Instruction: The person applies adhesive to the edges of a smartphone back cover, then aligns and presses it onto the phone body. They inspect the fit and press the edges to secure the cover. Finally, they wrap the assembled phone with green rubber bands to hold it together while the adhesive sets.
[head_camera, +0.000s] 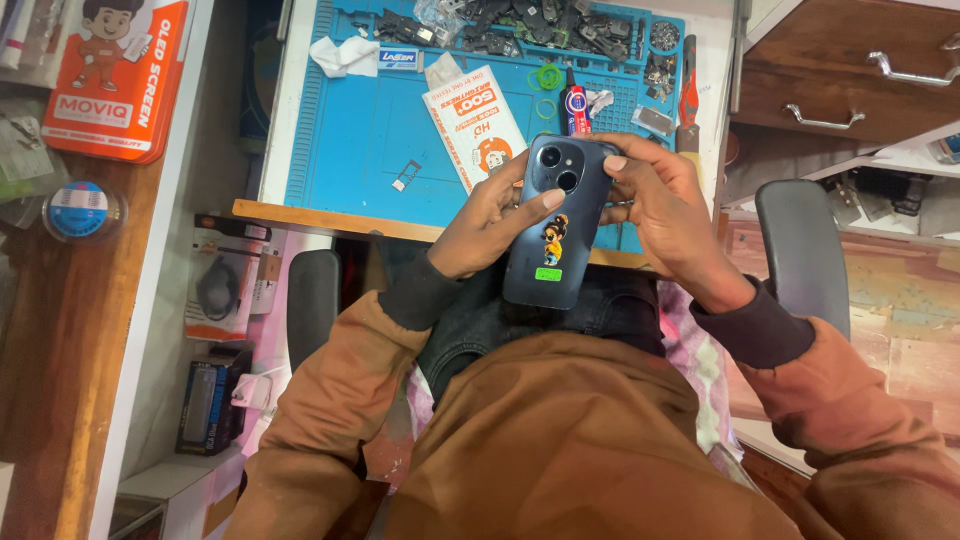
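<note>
We sit at a workbench, and we take the blue mat (340, 150) on it as our landmark, going from the large things to the small ones.

The mat covers most of the bench top, probably so that small parts do not roll away. Just off its near edge, over our lap, we hold a dark blue phone (555, 225) with its back side up, so the two camera lenses and a small cartoon sticker face us. It is tilted a little, the camera end toward the mat.

Our left hand (490, 225) grips the phone from its left side, the thumb laid across the back just under the lenses and the fingers wrapped below; it looks like it is steadying the phone. Our right hand (665, 215) closes on the upper right edge near the lenses, with the fingertips pressed against the corner. We cannot tell if they pinch something small there.

On the mat, beside the phone's top end, lies a white packet (470, 120). At the far edge of the mat is a heap of dark parts (520, 25), kept out of the working zone. Near the packet stands a small red and black bottle (575, 105). In the middle of the mat lies a tiny metal tray (406, 175), alone, easy to find again.
</note>
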